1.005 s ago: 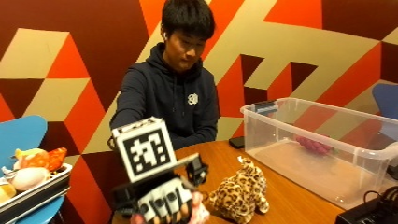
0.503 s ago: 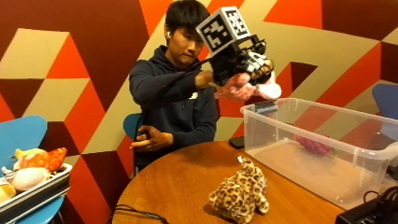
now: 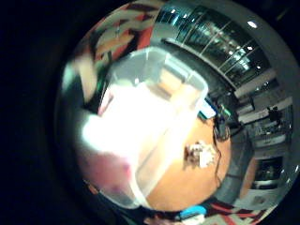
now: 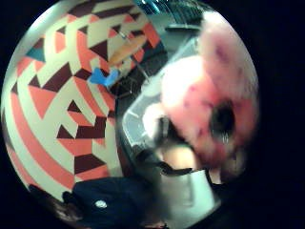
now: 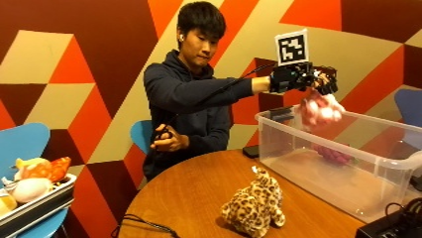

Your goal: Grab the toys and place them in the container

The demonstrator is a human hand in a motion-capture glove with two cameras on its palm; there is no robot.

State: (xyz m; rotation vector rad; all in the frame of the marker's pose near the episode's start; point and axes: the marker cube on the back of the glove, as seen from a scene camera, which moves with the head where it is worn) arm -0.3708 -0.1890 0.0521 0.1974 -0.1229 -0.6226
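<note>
Holding pink toy (image 5: 320, 110) in curled grip (image 5: 310, 79) above container (image 5: 395, 163); release next. Leopard toy (image 5: 256, 203) at 7 o'clock on desk (image 5: 184, 193).

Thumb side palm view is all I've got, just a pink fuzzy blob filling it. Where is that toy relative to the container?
Observer: In the outside view the pink plush toy hangs from the gloved right hand, above the clear container, over its end nearest the person.
Operator: Anything in the container already?
Observer: Yes, a dark pink toy lies on its floor.
Operator: What's left on the table?
Observer: A leopard plush sits on the round wooden table, in front of the container and apart from it.
</note>
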